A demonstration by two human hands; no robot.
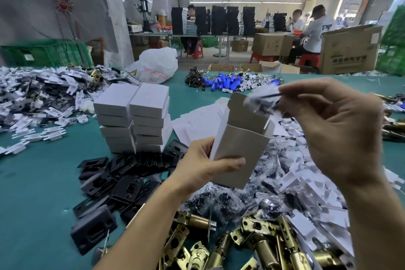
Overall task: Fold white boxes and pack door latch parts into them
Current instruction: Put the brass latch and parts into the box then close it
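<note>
open white box (238,144), bagged parts (260,99) above

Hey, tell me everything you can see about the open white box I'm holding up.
This tall white cardboard box is folded up, top open, lid flap standing at the back. Thin card, white outside, greyish-brown inside. It is held above the teal table, leaning slightly right. The left hand grips its lower end, thumb across the front. A clear plastic bag of small dark parts, pinched by the right hand, hovers at its mouth.
</note>
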